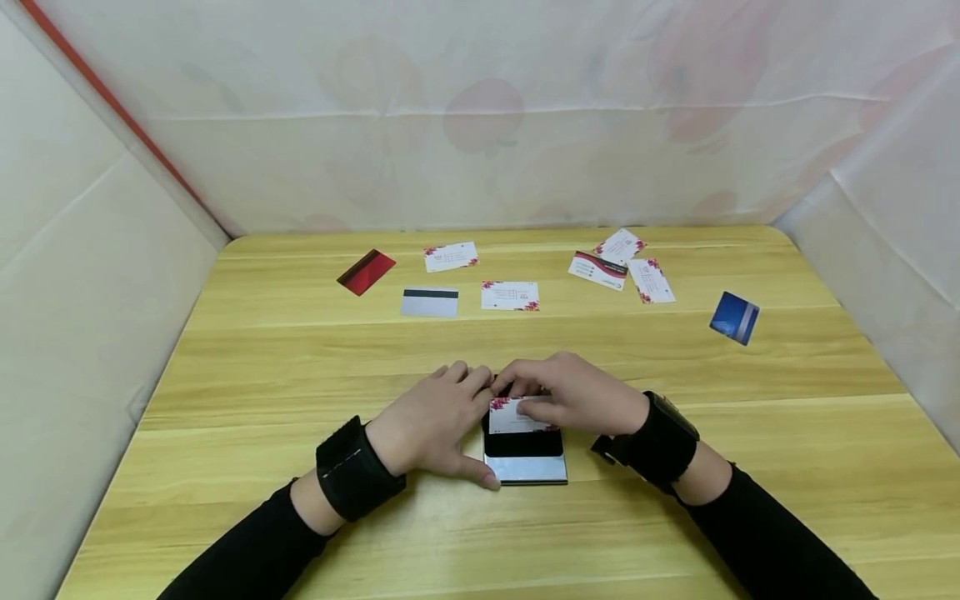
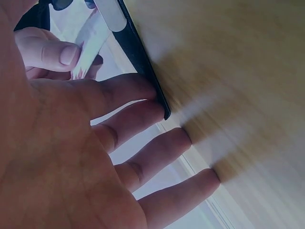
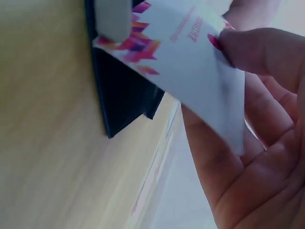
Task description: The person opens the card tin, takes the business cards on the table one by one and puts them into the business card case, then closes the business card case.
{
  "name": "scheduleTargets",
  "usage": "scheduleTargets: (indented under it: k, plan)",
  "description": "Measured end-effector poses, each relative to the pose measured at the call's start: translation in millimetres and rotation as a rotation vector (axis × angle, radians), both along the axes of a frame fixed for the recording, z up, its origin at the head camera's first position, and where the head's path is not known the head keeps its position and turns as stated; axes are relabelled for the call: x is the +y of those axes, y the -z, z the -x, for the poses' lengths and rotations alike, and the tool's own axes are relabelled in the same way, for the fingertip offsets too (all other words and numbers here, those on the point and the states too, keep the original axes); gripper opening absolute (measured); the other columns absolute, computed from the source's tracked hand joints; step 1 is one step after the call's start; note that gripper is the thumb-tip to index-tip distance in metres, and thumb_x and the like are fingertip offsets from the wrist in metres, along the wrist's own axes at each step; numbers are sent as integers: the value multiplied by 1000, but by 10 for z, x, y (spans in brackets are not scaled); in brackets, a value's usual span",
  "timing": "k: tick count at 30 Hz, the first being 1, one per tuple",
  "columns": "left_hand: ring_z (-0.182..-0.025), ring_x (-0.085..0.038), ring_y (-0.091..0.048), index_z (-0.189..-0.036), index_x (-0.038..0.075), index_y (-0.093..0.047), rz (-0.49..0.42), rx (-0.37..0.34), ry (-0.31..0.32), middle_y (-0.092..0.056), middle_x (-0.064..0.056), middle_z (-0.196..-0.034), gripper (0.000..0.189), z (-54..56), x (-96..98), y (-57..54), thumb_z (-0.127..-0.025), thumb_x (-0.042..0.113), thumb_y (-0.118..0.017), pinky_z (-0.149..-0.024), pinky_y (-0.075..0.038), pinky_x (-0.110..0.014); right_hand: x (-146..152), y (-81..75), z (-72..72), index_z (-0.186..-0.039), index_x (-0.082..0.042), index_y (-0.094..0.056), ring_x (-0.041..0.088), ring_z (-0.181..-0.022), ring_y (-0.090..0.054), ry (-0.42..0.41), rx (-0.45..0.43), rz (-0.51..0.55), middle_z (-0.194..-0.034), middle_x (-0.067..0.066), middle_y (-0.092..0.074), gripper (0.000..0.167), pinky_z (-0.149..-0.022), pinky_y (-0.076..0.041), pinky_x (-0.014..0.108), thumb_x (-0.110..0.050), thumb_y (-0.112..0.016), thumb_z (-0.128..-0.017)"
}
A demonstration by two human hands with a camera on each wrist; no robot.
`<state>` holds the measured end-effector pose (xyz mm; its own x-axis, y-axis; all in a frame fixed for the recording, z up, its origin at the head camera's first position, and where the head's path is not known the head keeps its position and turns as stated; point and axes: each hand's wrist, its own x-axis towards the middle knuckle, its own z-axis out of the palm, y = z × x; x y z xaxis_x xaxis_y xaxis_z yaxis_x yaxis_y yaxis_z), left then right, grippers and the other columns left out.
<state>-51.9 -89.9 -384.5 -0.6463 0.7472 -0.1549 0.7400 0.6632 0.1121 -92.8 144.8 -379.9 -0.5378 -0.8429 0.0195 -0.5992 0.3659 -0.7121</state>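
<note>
A card case [image 1: 528, 469] with a silver front and black inside lies on the table before me. In my right hand [image 1: 581, 392], thumb and fingers pinch a white business card [image 1: 504, 421] with pink flower corners, held over the black part. The right wrist view shows this card [image 3: 186, 52] tilted, its lower end overlapped by a grey-silver piece of the case. Relaxed, lightly bent fingers of my left hand [image 1: 435, 417] touch the case's far left corner, and its thumb rests by the near left corner. Left fingertips [image 2: 178, 136] also rest on the table.
Farther back on the table lie a red card [image 1: 366, 273], a silver striped card [image 1: 429, 305], white flowered cards [image 1: 510, 295], a red-and-white card [image 1: 597, 273] in an overlapping group, and a blue card [image 1: 735, 317] at right. Pale cloth walls [image 1: 480, 117] enclose the table.
</note>
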Motion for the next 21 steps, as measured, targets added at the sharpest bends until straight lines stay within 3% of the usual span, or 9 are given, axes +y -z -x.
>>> scheduleTargets:
  k: [6, 10, 13, 21]
  plan:
    - [-112, -23, -48, -144, 7, -51, 5, 0, 15, -49, -4, -135, 113, 17, -15, 5, -68, 90, -57, -102, -46, -44, 10, 14, -11, -110, -20, -69, 4, -85, -59, 58, 123, -143, -104, -10, -67, 16, -78, -51, 27, -15, -68, -95]
    - [-113, -23, -48, -144, 8, -52, -12, 1, 26, -50, -4, -138, 107, 33, -43, 1, -72, 86, -58, -101, -46, -38, 35, 29, -19, -106, -22, -70, 6, -83, -55, 82, 186, -212, -102, -11, -61, 22, -75, -48, 26, -8, -63, -91]
    - [-112, -22, -49, -143, 9, -53, -29, -4, 30, -51, -3, -138, 101, 44, -68, -2, -74, 83, -60, -99, -46, -35, 40, 43, -18, -104, -24, -70, 5, -81, -53, 78, 180, -205, -100, -12, -61, 29, -75, -47, 25, -3, -59, -87]
    - [-111, -22, -49, -142, 8, -53, -33, -2, 34, -52, -4, -138, 99, 46, -68, -8, -76, 81, -60, -99, -46, -35, 13, 33, -33, -106, -24, -70, 3, -91, -57, 21, 147, -74, -103, -16, -64, 28, -82, -50, 27, -4, -60, -90]
